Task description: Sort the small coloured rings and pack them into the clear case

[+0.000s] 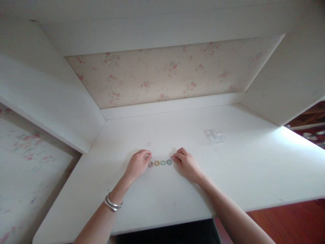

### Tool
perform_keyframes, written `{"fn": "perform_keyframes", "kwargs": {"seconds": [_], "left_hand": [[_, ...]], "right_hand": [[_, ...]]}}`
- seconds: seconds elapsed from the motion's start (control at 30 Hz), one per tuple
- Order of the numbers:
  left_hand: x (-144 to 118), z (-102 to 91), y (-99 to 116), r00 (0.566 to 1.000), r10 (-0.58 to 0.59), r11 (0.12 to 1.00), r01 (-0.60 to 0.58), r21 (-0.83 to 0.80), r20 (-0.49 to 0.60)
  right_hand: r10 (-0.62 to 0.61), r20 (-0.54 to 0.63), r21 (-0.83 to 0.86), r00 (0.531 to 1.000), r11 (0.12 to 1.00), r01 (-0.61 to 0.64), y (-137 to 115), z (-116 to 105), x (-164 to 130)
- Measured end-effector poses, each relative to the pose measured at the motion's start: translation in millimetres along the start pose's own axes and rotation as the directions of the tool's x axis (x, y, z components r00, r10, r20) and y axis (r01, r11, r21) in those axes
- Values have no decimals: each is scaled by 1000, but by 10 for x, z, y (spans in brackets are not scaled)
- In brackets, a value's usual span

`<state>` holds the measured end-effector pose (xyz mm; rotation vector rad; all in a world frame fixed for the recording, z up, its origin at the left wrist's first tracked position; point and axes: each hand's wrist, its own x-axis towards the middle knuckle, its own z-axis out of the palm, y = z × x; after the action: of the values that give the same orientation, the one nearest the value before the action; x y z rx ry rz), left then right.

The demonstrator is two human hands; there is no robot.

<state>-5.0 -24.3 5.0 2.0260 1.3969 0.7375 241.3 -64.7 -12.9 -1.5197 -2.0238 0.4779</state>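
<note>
Several small ring-shaped rolls, which look like tape, lie in a short row on the white desk [162,200]. From left to right come a pinkish roll [151,164], a yellow roll [156,163], a green roll [163,163] and a dark grey-green roll [169,162]. My left hand [139,163] is at the row's left end, fingers curled and thumb against the index finger, close by the pinkish roll. At the other end my right hand [186,163] has its fingers bent and pinched together beside the dark roll. Anything between either hand's fingertips is too small to see.
Behind my left hand lies a thin pale ring [149,144]. A crumpled clear plastic bag [215,136] rests farther back on the right. White side panels [276,74] and a floral-papered back wall [167,74] enclose the desk, with a shelf board [162,32] above.
</note>
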Motion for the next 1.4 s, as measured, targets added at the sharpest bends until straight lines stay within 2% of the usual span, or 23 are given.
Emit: {"fn": "perform_keyframes", "kwargs": {"seconds": [0.1,0.17,0.4,0.63,0.9,1.07,1.23,1.4], "left_hand": [[-19,19,-89,999,-38,998,38,-51,-10],[-24,33,-116,999,-51,997,51,-59,-4],[-17,6,-177,999,-50,998,50,-44,1],[104,-69,-168,999,-34,998,36,60,-24],[331,-99,-164,998,62,975,-55,214,-24],[436,-95,-163,995,89,949,-72,307,-43],[517,-63,-230,999,51,920,-45,388,-7],[583,-37,-324,999,43,918,-41,393,3]], "right_hand": [[-1,-40,119,999,993,6,-24,30,-2],[-3,-35,138,999,990,8,-55,47,-2],[-50,87,-38,995,998,53,-131,33,-13],[-80,87,-68,993,994,86,-120,22,-32],[-123,52,-64,991,990,126,-113,22,-47],[-137,24,-43,990,989,138,-105,16,-53],[-41,-91,96,995,994,50,-78,9,-51],[67,-187,191,980,981,-31,-11,-42,-28]]}}
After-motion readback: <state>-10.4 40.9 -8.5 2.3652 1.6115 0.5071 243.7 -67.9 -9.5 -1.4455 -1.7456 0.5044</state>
